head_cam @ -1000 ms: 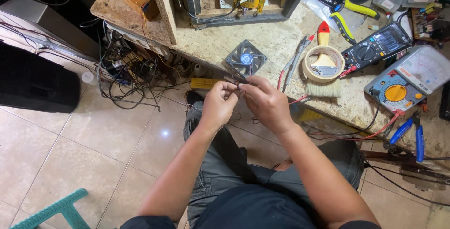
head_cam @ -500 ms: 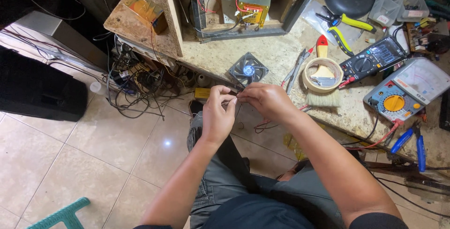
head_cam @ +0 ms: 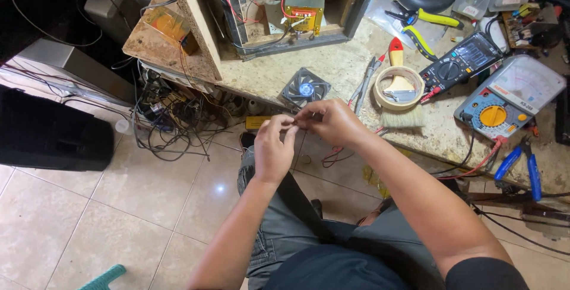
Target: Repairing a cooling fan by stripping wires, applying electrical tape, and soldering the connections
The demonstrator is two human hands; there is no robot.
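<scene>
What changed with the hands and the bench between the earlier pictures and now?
Little. The left hand and right hand stay together in front of the bench edge, fingertips still pinching a small thin thing too small to identify. Only the view shifts a little. The fan, tape roll and both meters lie where they were.

Screens-wise, there's a black digital multimeter with a dark rectangular display (head_cam: 462,61) on the bench, and right beside it a blue-and-grey analog meter with a pale dial face and yellow knob (head_cam: 510,95). Transformer up back wears a yellow label (head_cam: 303,12).
</scene>
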